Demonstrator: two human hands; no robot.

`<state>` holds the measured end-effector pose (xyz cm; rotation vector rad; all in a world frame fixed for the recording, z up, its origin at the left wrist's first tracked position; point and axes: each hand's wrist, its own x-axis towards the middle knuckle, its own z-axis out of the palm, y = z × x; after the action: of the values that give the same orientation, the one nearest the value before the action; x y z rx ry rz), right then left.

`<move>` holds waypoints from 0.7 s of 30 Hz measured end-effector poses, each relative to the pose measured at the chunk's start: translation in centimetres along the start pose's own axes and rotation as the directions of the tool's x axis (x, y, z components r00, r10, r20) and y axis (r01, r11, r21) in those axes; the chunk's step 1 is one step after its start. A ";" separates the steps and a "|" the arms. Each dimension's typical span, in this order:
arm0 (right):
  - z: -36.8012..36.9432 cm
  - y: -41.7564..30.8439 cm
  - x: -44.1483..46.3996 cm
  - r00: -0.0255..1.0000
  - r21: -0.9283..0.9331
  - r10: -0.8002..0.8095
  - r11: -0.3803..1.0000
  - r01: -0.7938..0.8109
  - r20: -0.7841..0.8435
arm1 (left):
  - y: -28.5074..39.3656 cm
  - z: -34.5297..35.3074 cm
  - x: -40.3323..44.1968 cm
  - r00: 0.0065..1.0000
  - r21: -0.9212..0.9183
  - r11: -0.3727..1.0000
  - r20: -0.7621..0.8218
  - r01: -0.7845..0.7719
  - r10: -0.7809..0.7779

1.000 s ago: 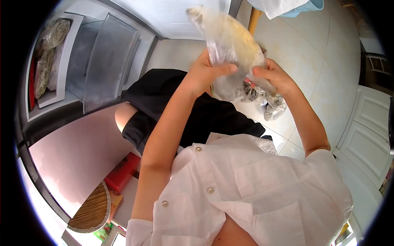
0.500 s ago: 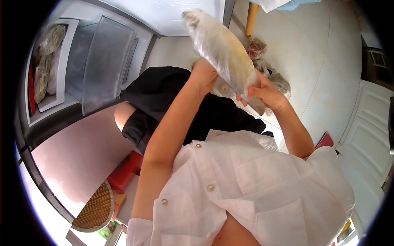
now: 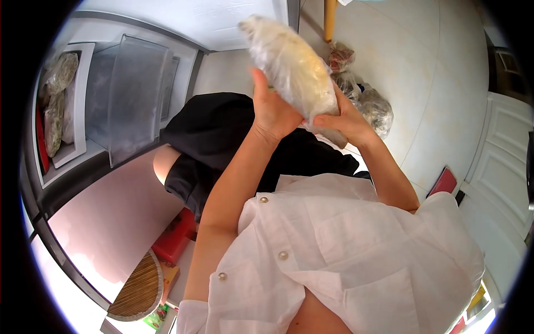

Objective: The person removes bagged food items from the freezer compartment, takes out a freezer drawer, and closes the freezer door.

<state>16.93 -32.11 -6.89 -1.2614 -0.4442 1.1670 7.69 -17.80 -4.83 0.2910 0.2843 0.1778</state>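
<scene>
Home, likely kitchen — open fridge [image 3: 133,100] | tiled floor [image 3: 423,94] | panelled doors [image 3: 503,161]

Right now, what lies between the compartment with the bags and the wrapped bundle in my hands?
In the head view, from the compartment rightward: a translucent panel, a gray frame edge, pale floor, then your left hand against the wrapped bundle.
</scene>
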 end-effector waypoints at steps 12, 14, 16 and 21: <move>0.4 -1.8 -0.8 0.942 0.320 0.234 0.897 -0.304 0.240 | 0.9 -1.2 0.4 0.946 0.053 0.995 0.319 -0.082 0.061; 0.2 -1.1 -1.2 0.919 0.315 0.257 0.882 -0.349 0.299 | 0.9 -1.5 0.4 0.920 0.078 0.993 0.390 -0.085 0.048; 0.0 -0.5 -1.8 0.905 0.394 0.221 0.844 -0.364 0.362 | 0.7 -1.9 0.1 0.912 0.073 0.994 0.409 -0.075 0.039; -0.3 0.7 -1.1 0.864 0.531 0.134 0.740 -0.413 0.485 | 0.6 -3.5 -0.6 0.996 0.350 0.935 0.080 -0.056 0.030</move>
<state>16.37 -33.30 -7.26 -0.4899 -0.1378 1.6879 6.00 -16.47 -7.67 0.6592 0.2353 0.1582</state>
